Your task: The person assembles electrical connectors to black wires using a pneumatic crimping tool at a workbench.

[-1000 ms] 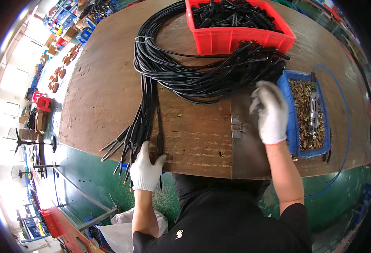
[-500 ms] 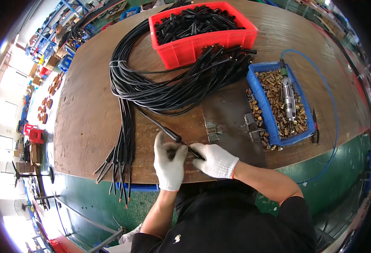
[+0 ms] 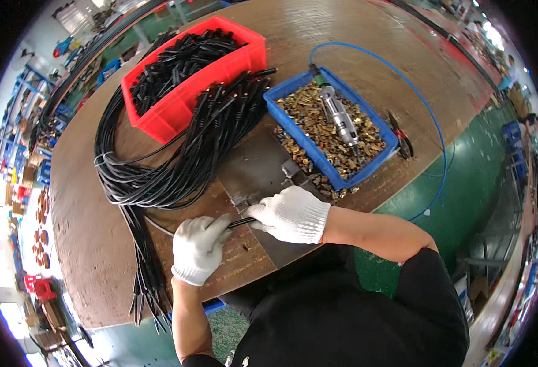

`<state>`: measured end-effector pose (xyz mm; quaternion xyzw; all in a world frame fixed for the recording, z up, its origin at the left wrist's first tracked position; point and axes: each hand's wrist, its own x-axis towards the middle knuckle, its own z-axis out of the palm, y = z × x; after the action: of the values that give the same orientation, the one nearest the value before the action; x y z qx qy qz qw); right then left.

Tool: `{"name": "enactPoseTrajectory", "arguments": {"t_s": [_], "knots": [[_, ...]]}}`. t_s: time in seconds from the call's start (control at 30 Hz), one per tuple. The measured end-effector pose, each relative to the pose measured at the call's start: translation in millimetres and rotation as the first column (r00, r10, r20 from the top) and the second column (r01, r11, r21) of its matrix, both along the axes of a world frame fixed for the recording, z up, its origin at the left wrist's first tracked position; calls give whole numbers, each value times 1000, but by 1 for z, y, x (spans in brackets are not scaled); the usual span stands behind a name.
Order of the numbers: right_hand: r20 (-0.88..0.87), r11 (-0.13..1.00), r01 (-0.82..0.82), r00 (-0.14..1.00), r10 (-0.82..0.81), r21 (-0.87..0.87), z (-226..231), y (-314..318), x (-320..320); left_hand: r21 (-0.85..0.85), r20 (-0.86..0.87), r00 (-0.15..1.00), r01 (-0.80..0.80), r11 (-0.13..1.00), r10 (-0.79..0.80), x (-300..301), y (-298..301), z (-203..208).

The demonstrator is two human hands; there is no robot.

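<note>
At the lower centre of the frame, the thumb and fingers of the left hand (image 3: 198, 249), in a white knitted glove, are bent closed around a slim black cable (image 3: 242, 222). A short stretch of it shows between the two hands, tilted up slightly toward the right. The right hand (image 3: 293, 215), in a matching white glove, has its fingers pinched together on the cable's other visible side; its tip is hidden under that glove. A thin length runs from the left hand toward the upper left, to a thick looped bundle of black cables (image 3: 143, 188) tied with a pale band.

Just above the right hand, small grey metal blocks (image 3: 290, 169) sit on a dark flat sheet (image 3: 254, 165) on the brown, worn tabletop (image 3: 91, 263). At left of centre, cable tails with coppery tips (image 3: 149, 293) hang down past the table's near edge.

In the upper left, a red plastic bin (image 3: 220, 85) holds black tubular pieces (image 3: 180, 70); more cable ends fan out against its lower right side. Right of it, a blue plastic tray (image 3: 302, 144) holds small brass-coloured fittings (image 3: 299, 110), some lying outside along its lower left edge. A silver and green cylindrical tool (image 3: 337, 115) rests on them, joined to a curving blue hose (image 3: 403, 79). Red-handled pliers (image 3: 402, 139) lie beside the tray's right end.
</note>
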<state>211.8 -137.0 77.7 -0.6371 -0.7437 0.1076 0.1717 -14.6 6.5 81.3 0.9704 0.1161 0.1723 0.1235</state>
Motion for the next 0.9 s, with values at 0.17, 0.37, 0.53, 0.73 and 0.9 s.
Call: {"name": "enactPoseTrajectory", "arguments": {"t_s": [0.17, 0.37, 0.53, 0.73, 0.9], "knots": [[180, 977, -126, 979, 95, 169, -14, 0, 5, -161, -41, 999, 0, 987, -7, 11, -9, 7], [231, 980, -96, 971, 54, 176, 1, -11, 35, -239, -49, 997, 46, 970, -60, 15, -7, -7], [19, 893, 448, 893, -449, 53, 45, -36, 144, -470, -23, 993, -113, 876, 116, 9, -13, -3], [301, 986, 117, 951, -77, -116, 29, -33, 160, -453, 9, 990, -122, 883, 141, 9, -14, -19], [379, 971, 223, 909, -173, -92, 26, -35, 156, -455, 38, 982, -149, 878, 187, 15, -18, -21]]}}
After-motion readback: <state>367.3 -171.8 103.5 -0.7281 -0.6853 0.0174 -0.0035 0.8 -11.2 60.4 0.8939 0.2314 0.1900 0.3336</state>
